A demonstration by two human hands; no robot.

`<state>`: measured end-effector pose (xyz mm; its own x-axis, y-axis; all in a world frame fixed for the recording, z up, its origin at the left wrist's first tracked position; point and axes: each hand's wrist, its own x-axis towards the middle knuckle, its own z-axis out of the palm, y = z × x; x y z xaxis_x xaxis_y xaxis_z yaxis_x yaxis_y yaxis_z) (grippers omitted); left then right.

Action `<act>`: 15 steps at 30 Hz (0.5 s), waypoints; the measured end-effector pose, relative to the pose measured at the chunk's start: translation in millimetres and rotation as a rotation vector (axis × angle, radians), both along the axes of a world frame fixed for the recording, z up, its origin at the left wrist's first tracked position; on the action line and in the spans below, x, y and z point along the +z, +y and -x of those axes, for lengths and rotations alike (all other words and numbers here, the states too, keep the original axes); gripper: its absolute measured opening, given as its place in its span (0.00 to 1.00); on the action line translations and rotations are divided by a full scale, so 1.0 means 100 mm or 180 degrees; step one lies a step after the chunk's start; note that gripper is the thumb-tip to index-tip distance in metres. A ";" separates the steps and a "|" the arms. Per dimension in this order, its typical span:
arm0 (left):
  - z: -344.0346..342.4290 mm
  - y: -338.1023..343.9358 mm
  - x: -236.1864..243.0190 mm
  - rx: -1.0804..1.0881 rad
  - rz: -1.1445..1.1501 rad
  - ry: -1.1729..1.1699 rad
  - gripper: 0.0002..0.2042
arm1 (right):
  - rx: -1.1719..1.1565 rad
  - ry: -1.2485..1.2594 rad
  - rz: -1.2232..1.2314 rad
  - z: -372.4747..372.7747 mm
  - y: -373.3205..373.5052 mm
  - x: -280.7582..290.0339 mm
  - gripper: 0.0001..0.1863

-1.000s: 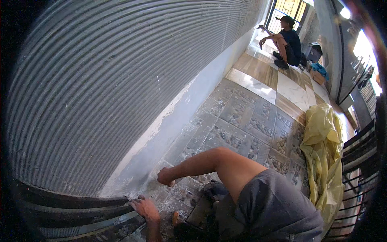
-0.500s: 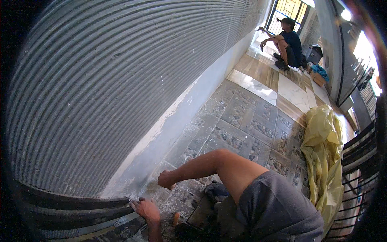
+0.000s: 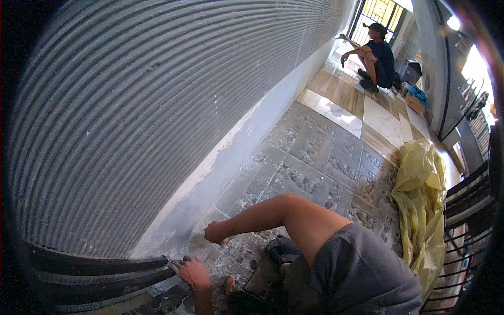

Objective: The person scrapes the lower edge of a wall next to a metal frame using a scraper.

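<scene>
The grey ridged wall point(image 3: 157, 121) rises above a smooth whitish band point(image 3: 215, 176), beside the grey stone-patterned floor point(image 3: 341, 163). Long black bars point(image 3: 94, 264) end near the wall's foot, where the left hand point(image 3: 192, 273) has its fingers at their tips; I can't tell whether that grip clamps. The right hand point(image 3: 214, 232), close by, hides its grip from me.

Beyond the right hand point(image 3: 215, 232), the patterned paving point(image 3: 315, 163) leaves room to pass; left of it, the ribbed wall point(image 3: 152, 121) blocks the way. Dark bars point(image 3: 89, 266) crowd the left hand's point(image 3: 192, 273) left side.
</scene>
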<state>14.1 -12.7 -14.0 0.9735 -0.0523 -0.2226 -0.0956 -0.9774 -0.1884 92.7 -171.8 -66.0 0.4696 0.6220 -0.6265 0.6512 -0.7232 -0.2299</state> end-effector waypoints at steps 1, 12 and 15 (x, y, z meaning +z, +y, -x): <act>0.00 0.00 0.01 -0.0021 -0.0068 -0.0003 0.21 | -0.0010 -0.0043 -0.0096 0.00 0.01 -0.02 0.18; 0.02 -0.03 0.05 0.0017 -0.0115 -0.0094 0.20 | -0.0068 -0.0109 -0.0133 0.03 -0.03 0.04 0.18; 0.03 -0.03 0.05 -0.0046 -0.0145 -0.0092 0.20 | -0.0084 -0.0126 -0.0087 0.02 -0.03 0.02 0.18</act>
<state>10.7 -15.4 -8.6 0.9788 -0.0569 -0.1968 -0.1035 -0.9664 -0.2354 90.6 -174.8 -63.9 0.5102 0.6257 -0.5900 0.6409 -0.7341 -0.2244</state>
